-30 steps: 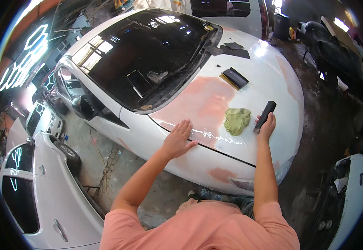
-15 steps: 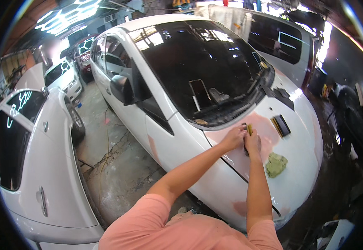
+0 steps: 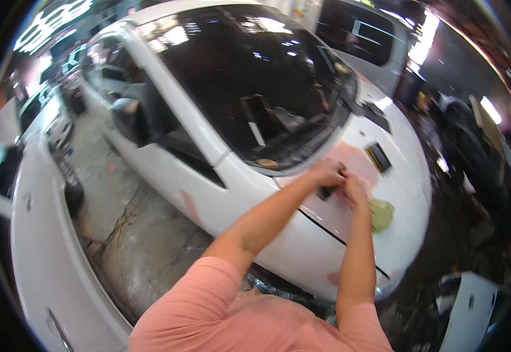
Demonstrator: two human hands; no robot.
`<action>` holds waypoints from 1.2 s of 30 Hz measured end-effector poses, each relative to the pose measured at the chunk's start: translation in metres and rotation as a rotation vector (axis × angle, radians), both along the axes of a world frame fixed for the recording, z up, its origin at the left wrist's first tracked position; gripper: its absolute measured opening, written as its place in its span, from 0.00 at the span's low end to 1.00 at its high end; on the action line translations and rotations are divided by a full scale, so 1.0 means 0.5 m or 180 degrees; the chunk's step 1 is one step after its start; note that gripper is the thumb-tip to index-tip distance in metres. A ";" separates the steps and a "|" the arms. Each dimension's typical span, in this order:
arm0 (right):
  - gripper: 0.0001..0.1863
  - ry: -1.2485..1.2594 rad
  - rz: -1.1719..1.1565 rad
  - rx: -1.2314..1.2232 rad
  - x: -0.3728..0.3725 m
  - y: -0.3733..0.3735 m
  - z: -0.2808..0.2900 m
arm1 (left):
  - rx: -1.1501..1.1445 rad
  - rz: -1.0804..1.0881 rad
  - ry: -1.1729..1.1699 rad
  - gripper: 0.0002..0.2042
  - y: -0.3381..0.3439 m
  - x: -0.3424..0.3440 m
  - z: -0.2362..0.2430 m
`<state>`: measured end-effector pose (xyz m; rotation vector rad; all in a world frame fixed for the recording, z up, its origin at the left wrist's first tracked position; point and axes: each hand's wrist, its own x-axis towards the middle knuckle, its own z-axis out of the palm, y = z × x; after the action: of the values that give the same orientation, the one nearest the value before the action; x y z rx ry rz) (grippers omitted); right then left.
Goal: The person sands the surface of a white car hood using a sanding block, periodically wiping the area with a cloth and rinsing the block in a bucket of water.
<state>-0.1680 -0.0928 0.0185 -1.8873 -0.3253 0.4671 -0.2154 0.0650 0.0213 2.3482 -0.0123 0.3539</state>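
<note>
My left hand (image 3: 326, 172) and my right hand (image 3: 356, 190) meet over the white car hood (image 3: 405, 193), fingers closed and close together. They are on a dark flat piece (image 3: 326, 192), whose lower end shows beneath my left hand; blur hides its exact kind. Under and beyond the hands spreads a pink filler patch (image 3: 354, 154) on the hood. A black block with a yellow strip (image 3: 377, 157) lies farther up the hood. Next to my right forearm rests a crumpled yellow-green lump (image 3: 382, 215), perhaps cloth.
Behind the hood rises the dark windshield (image 3: 238, 76), with a black side mirror (image 3: 129, 120) sticking out on the left. Another white car (image 3: 44, 223) stands at the far left across the concrete floor (image 3: 144, 234). A loose white panel (image 3: 469, 311) leans at lower right.
My view has swung, so the car sits lower and farther left in the picture. Both hands stay together over the pink patch; the dark piece has turned, its end now under my left hand.
</note>
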 end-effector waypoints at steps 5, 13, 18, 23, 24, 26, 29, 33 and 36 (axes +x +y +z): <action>0.20 -0.0701 0.0271 -0.0076 0.055 -0.042 -0.012 | 0.0470 0.0702 -0.0186 0.17 -0.011 0.003 0.003; 0.38 -0.2069 0.0392 -0.2012 0.053 -0.329 -0.048 | 0.0353 0.1728 -0.0055 0.23 -0.093 -0.031 0.009; 0.47 -0.2440 0.0764 -0.1803 0.051 -0.392 -0.064 | 0.1054 0.1976 -0.0157 0.21 -0.115 -0.031 -0.009; 0.33 -0.2696 0.0816 -0.1165 0.114 -0.367 -0.118 | 0.2013 0.1936 -0.0414 0.19 -0.133 -0.031 -0.040; 0.30 -0.2610 0.0845 -0.1129 0.127 -0.342 -0.113 | 0.2005 0.1944 -0.0293 0.17 -0.136 -0.027 -0.033; 0.23 -0.2613 0.0547 -0.0266 0.128 -0.270 -0.073 | 0.1966 0.1943 -0.0037 0.15 -0.166 -0.027 -0.002; 0.22 -0.2660 0.0922 0.0132 0.119 -0.116 0.016 | 0.2065 0.1752 0.0084 0.18 -0.161 -0.034 0.009; 0.21 -0.2478 0.0957 0.0379 0.100 -0.019 0.078 | 0.1934 0.1758 0.0046 0.16 -0.181 -0.036 0.000; 0.20 -0.1526 0.0416 0.0304 0.131 -0.054 0.024 | 0.2141 0.1613 -0.0033 0.16 -0.185 -0.055 0.008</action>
<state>-0.1024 -0.1198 0.0307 -1.8753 -0.7770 0.0746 -0.2427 -0.0274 0.0253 2.9992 0.5443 0.6914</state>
